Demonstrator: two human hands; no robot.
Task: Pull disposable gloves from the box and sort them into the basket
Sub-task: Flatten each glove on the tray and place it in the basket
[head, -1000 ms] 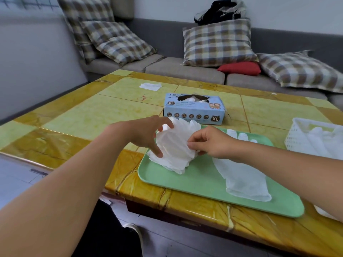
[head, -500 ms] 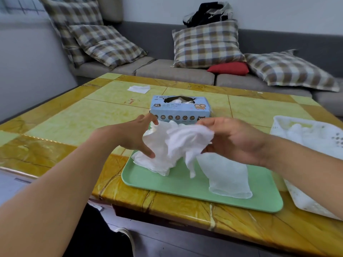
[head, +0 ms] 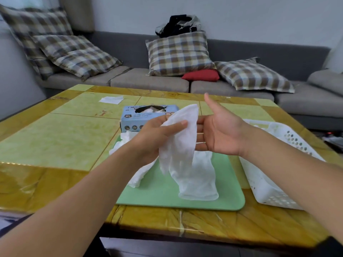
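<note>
My left hand (head: 157,134) grips a white disposable glove (head: 181,138) and holds it up above the green tray (head: 163,193). My right hand (head: 219,132) is open beside it, palm turned toward the glove, thumb up, fingers straight behind the glove. Another glove (head: 198,180) lies flat on the tray, and a crumpled one (head: 128,143) sits at the tray's left edge, partly hidden by my left arm. The blue glove box (head: 133,115) stands behind the tray. The white basket (head: 263,186) stands at the right with white gloves inside.
A small white paper scrap (head: 111,99) lies on the far left of the yellow-green table (head: 55,138). A grey sofa (head: 148,80) with checked cushions and a red pillow runs behind the table.
The glove has been lifted off the pile and now hangs from my left hand. My right hand has let go of it and opened. The camera tilted up.
</note>
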